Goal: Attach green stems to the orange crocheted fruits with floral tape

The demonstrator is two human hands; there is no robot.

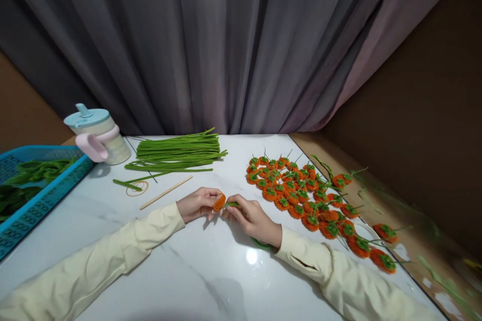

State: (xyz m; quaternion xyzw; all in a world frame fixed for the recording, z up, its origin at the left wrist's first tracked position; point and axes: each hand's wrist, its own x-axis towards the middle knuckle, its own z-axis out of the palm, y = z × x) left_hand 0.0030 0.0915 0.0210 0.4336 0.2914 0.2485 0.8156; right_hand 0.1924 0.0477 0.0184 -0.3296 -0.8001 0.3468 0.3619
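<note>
My left hand [198,203] is closed on a small orange fuzzy coil [219,202] at the middle of the white table [188,271]. Facing it, my right hand [251,218] pinches a green pipe cleaner stem [232,204] whose end meets the orange coil; the rest of the stem runs under the wrist. Both hands rest on the tabletop. To the right lies a heap of finished orange pieces with green tops [301,190].
A bundle of green pipe cleaners [176,153] lies at the back, with a wooden stick [165,192] and a rubber band [137,188] in front. A lidded cup with pink handle [98,135] and a blue basket [41,185] stand left. Grey curtain behind.
</note>
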